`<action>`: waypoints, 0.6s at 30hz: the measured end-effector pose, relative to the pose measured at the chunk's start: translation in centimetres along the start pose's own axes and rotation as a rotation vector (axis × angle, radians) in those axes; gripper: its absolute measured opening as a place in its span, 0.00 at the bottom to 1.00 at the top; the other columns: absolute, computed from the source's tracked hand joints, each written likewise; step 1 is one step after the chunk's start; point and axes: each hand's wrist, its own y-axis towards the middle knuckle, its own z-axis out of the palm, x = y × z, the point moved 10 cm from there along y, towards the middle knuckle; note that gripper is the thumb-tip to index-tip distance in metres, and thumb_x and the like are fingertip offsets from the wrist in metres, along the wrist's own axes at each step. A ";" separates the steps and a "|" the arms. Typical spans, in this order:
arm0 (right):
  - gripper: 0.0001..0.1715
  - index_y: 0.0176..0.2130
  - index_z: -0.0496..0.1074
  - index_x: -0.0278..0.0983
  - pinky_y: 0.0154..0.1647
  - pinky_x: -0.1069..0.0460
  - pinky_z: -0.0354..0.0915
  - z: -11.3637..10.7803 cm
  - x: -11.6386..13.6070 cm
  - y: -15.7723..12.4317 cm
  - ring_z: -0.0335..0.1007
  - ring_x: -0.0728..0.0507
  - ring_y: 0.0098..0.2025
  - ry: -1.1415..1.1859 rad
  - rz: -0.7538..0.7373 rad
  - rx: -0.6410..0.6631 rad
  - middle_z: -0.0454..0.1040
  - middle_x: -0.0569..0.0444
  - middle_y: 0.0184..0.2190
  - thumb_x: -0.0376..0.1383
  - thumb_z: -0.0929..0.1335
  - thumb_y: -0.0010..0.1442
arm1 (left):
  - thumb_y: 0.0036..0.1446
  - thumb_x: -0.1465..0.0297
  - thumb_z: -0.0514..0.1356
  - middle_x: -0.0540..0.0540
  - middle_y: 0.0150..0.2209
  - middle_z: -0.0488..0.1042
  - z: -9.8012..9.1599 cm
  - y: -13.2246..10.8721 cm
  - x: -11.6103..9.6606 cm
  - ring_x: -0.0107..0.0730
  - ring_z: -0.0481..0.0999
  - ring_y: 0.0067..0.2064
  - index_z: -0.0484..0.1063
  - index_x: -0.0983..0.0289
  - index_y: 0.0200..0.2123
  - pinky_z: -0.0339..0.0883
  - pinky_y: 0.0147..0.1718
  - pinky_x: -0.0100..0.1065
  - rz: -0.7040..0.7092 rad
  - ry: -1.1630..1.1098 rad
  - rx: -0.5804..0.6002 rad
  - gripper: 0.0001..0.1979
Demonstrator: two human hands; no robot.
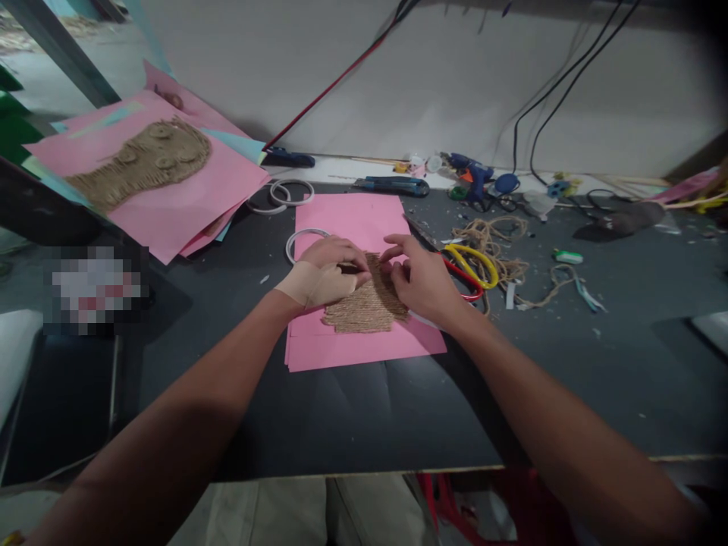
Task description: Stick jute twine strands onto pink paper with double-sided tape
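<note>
A flat piece of brown jute twine (364,312), laid in tight side-by-side rows, lies on pink paper sheets (364,358). It is narrow at the far end and wider and stepped at the near end. My left hand (324,271), with a beige wrap about the wrist and thumb base, is closed at the piece's left side, thumb and fingertips together on the twine. Over the upper right edge, my right hand (424,279) has its fingers bent and apart, index raised, other fingertips near or touching the twine. The hands partly cover the piece's upper part.
Scissors with red and yellow handles (475,267) lie right of the paper, by loose twine (506,231). Behind are a utility knife (392,186) and a blue glue gun (475,173). Pale rings (293,192) sit left; pink sheets (171,220) bear another twine piece (153,159).
</note>
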 end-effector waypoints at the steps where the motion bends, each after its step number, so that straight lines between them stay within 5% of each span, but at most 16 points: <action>1: 0.26 0.60 0.64 0.39 0.40 0.45 0.71 0.0 0.0 0.0 0.79 0.41 0.38 -0.007 0.003 -0.003 0.82 0.47 0.48 0.29 0.62 0.63 | 0.56 0.71 0.66 0.49 0.37 0.84 0.0 0.0 0.0 0.36 0.80 0.44 0.81 0.58 0.30 0.70 0.52 0.41 -0.005 0.004 0.005 0.04; 18: 0.25 0.59 0.67 0.39 0.39 0.43 0.69 -0.1 0.3 0.0 0.76 0.43 0.30 -0.081 0.011 -0.005 0.83 0.49 0.46 0.28 0.62 0.64 | 0.55 0.71 0.66 0.52 0.37 0.84 -0.1 0.0 -0.1 0.39 0.79 0.44 0.82 0.60 0.30 0.70 0.51 0.45 -0.024 -0.010 0.006 0.03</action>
